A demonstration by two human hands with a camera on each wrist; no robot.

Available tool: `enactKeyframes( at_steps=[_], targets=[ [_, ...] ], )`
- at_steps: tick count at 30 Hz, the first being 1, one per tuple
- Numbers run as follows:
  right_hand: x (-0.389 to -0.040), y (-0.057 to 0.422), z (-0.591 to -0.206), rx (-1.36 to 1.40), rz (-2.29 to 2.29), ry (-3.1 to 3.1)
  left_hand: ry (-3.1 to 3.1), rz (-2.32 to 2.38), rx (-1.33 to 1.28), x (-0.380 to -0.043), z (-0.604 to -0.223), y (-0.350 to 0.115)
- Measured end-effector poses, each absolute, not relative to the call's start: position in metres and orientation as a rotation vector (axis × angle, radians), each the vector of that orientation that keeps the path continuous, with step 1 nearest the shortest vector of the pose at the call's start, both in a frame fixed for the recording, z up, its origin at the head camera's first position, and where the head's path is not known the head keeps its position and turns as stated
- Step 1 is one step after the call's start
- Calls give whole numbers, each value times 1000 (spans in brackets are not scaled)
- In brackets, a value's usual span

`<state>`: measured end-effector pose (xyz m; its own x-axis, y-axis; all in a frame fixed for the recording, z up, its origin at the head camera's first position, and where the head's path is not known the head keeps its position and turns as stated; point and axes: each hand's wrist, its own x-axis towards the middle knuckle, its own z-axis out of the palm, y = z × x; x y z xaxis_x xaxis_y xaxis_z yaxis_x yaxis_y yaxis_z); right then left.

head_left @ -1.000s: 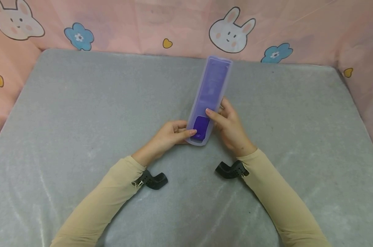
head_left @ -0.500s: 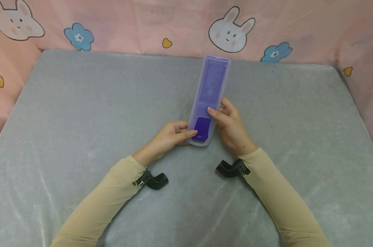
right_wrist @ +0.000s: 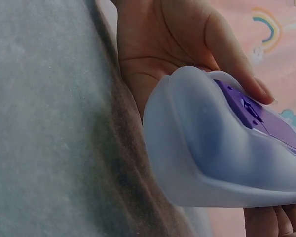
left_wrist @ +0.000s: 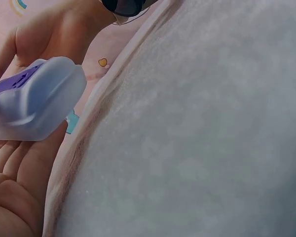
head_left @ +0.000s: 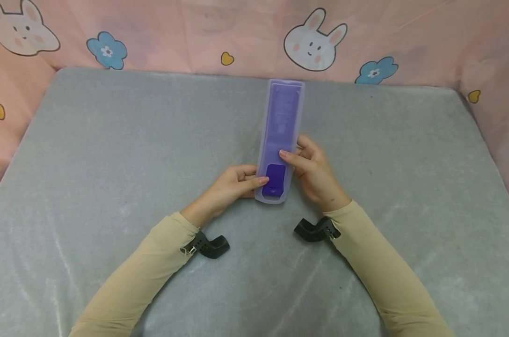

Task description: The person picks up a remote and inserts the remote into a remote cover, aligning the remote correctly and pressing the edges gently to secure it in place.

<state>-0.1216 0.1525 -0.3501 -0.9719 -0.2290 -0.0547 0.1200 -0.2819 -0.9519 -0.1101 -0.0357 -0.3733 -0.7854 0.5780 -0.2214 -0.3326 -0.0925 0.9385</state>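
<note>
In the head view, a long, narrow plastic box point(head_left: 283, 121) with clouded clear walls and a purple tint points away from me. A dark purple panel point(head_left: 275, 175) is set in its near end, with a raised arrow-like mark visible on it in the right wrist view. My left hand point(head_left: 231, 183) grips the near left side, thumb on top at the panel's edge. Further along on the right, my right hand point(head_left: 315, 171) holds the other side, thumb laid across the lid. Fingers of both hands are partly hidden beneath the box, whose rounded end point(left_wrist: 49, 101) fills the left wrist view's left side.
Grey velvety cloth covers the table point(head_left: 132, 140). Behind it hangs a pink curtain point(head_left: 246, 32) printed with rabbits, flowers and hearts. Black wrist-worn devices point(head_left: 212, 246) stick out from both beige sleeves point(head_left: 381, 252).
The box's far end has swung left, so the box now points more directly away from me. Its near end has come slightly closer. Both hands keep their hold.
</note>
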Motion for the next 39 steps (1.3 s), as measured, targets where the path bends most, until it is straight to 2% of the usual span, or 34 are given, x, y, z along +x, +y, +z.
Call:
enactKeyframes(
  at_steps=[21,31,39],
  targets=[
    [-123,157,-357,-160,-2622,1377,1563,1971,237,-110,-373,-36],
    [-120,147,-354,-135,-2644,1568,2042,2029,278,-107,-372,-32],
    [-116,141,-355,-87,-2586,1754,2098,2115,325,-107,-371,-30]
  ],
)
